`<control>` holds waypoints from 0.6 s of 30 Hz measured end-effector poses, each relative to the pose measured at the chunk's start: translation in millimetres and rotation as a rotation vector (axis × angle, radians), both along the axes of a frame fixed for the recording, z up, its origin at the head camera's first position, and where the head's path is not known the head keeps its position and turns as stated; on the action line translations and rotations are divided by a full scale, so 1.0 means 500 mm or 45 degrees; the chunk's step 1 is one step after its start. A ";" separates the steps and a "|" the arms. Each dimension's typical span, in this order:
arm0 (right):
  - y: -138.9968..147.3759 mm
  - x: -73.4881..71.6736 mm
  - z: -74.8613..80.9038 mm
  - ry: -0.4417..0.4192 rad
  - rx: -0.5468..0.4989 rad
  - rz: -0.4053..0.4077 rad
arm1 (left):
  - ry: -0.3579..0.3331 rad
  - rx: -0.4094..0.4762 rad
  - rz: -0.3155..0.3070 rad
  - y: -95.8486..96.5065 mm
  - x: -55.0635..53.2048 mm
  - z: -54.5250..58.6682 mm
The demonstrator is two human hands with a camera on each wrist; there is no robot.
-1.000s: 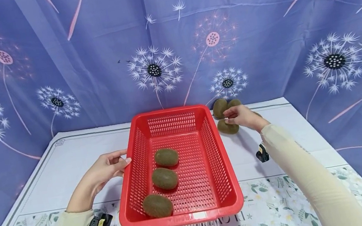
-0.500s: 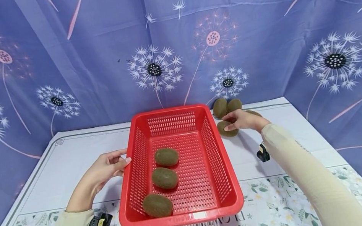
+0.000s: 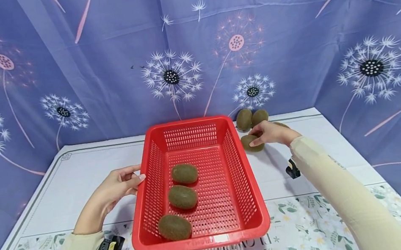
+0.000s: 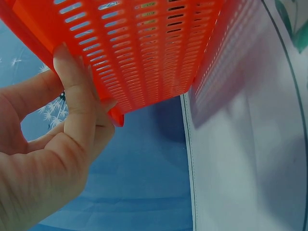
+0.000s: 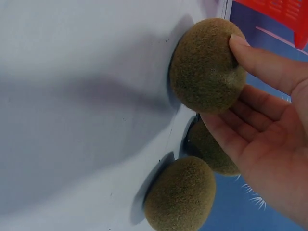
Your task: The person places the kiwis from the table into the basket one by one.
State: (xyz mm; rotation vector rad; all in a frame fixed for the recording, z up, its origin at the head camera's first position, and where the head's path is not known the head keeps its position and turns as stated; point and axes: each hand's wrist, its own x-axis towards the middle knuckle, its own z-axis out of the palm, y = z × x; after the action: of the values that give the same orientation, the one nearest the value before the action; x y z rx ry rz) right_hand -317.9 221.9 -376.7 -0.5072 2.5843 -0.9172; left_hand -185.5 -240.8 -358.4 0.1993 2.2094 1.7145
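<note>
A red plastic basket with slotted walls stands in the middle of the table. My left hand pinches its left rim, and the left wrist view shows the fingers against that edge. Inside, along the left half, lie three brown kiwis. To the right of the basket my right hand holds another kiwi, its thumb across the near side and its fingers behind. That kiwi appears to be still on or very near the table.
Behind the right hand are more kiwis, two at the back by the curtain and one partly hidden by the hand. A purple flowered curtain closes off the back and sides. White and floral covering lies on the table.
My right hand has lowered its thumb and fingers around the front kiwi, which has shifted slightly toward me. The left hand and the basket have stayed put.
</note>
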 end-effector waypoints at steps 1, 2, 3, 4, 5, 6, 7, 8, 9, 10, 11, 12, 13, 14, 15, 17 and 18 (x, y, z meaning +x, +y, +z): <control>0.000 0.001 0.000 0.002 0.002 0.000 | 0.001 0.002 -0.001 0.000 0.000 0.000; -0.001 0.001 0.000 0.000 0.000 -0.003 | 0.001 0.002 -0.003 0.000 0.000 0.000; -0.001 0.002 0.001 -0.001 0.001 -0.007 | 0.000 0.003 -0.004 0.000 0.001 0.000; -0.001 0.003 0.001 -0.002 0.004 -0.016 | 0.000 0.002 -0.005 0.000 0.001 0.000; -0.001 0.004 0.002 0.001 0.007 -0.018 | 0.000 0.001 -0.005 0.000 0.001 0.000; -0.001 0.004 0.002 -0.001 0.009 -0.028 | 0.000 0.001 -0.006 0.000 0.001 0.000; -0.001 0.005 0.003 -0.004 0.011 -0.035 | 0.000 0.001 -0.007 0.000 0.001 0.000; 0.000 0.006 0.004 -0.002 0.014 -0.042 | 0.000 0.002 -0.009 0.000 0.001 0.000; 0.001 0.007 0.005 0.000 0.017 -0.046 | -0.001 0.001 -0.008 0.000 0.001 0.000; 0.001 0.007 0.006 0.008 0.019 -0.046 | -0.002 0.001 -0.007 0.000 0.001 0.000; 0.003 0.007 0.006 0.020 0.013 -0.039 | -0.004 0.000 -0.006 0.000 0.001 0.000; 0.003 0.006 0.007 0.025 0.006 -0.043 | -0.005 -0.001 -0.005 0.000 0.001 0.001; 0.004 0.007 0.008 0.035 0.000 -0.041 | -0.005 -0.001 -0.004 0.000 0.001 0.001; 0.006 0.007 0.010 0.048 -0.003 -0.043 | -0.007 -0.002 -0.003 0.000 0.000 0.001; 0.007 0.006 0.010 0.054 -0.010 -0.044 | -0.008 -0.003 -0.002 0.000 0.000 0.001; 0.009 0.007 0.014 0.060 -0.023 -0.050 | -0.008 -0.004 -0.004 0.000 -0.001 0.002; 0.010 0.008 0.017 0.052 -0.025 -0.059 | -0.008 -0.004 -0.005 -0.001 -0.001 0.002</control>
State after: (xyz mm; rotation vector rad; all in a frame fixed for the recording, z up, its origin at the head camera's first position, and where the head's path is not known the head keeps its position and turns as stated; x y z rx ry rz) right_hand -313.8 226.9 -368.1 -0.4784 2.6367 -0.9579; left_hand -185.8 -241.1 -357.5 0.1971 2.2057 1.7077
